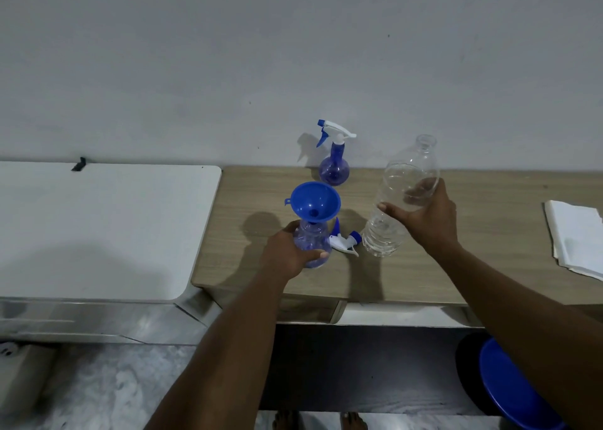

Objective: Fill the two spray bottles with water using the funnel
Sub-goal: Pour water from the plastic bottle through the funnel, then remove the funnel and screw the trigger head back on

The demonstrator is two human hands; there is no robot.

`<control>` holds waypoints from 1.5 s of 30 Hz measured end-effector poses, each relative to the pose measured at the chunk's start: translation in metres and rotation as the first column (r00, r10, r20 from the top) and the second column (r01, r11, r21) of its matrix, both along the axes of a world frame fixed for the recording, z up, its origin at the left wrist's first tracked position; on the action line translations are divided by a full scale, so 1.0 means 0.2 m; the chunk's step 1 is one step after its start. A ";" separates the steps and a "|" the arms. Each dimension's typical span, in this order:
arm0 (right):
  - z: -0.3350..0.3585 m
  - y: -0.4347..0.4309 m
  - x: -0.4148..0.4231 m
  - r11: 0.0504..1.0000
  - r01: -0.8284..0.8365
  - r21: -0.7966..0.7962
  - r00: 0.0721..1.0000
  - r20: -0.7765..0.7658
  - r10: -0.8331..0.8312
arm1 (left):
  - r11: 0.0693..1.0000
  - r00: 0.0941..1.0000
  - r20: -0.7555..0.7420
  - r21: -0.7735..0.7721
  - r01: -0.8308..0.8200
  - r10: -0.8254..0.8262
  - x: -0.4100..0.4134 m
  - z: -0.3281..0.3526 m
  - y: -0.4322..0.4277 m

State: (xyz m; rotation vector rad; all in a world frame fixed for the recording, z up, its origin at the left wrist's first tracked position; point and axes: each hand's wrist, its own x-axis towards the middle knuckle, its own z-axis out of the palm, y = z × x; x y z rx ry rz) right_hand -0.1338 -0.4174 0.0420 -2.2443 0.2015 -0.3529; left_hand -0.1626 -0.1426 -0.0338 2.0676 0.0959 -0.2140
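Blue funnel [315,205] sits in near spray bottle [311,243], left hand [292,253] gripping it; right hand [427,217] wraps uncapped water bottle [399,198] (tip slowly, aim centre).

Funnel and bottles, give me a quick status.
Left hand steadies near spray bottle, funnel seated in it. Right hand holds uncapped water bottle, not pouring. Sprayer head lies between.
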 end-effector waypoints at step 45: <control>0.39 0.73 0.36 0.800 -0.597 0.048 0.719 -0.410 0.561 | 0.998 0.999 -0.037 0.066 0.019 -0.017 0.08 -0.01 0.39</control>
